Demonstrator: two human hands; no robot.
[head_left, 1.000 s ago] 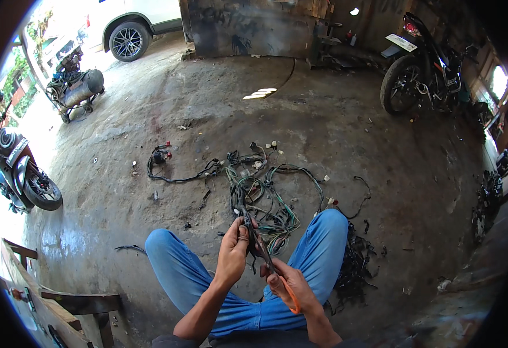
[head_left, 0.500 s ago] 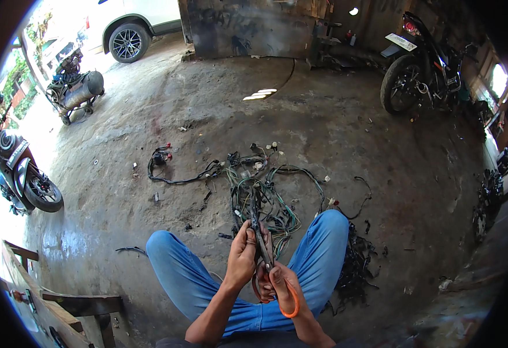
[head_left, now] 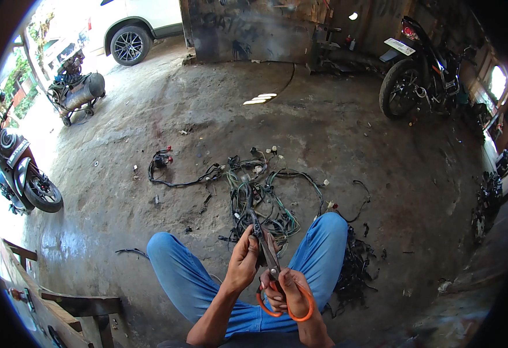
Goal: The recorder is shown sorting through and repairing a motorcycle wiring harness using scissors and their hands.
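Scissors with spread handles beside the dark trunk of a wire harness

Compared with half a second ago, the orange handle loops (head_left: pixel 303 316) of the scissors (head_left: pixel 274 271) stand more apart; both of them can be seen now, one at each side of the right hand (head_left: pixel 291 287). In the earliest picture only one loop showed clearly. For the work in hand this means, I judge, that the blades are parted and set at the harness, but their tips are covered near the fingers, so I cannot tell if they touch it.

The left hand (head_left: pixel 242 264) is closed in a pinch: thumb and fingers are clamped on the near end of the dark trunk of the wire harness (head_left: pixel 250 203). The right hand is curled around the scissors, with the thumb at one loop and the fingers at the other, so it is not fully tight.

The harness itself lies mostly on the floor (head_left: pixel 109 203), in front of the person and beyond the knees, with its branches spread to both sides. Only its near end is lifted, between the legs (head_left: pixel 175 264). Black scraps (head_left: pixel 355 264) lie beside the right leg.
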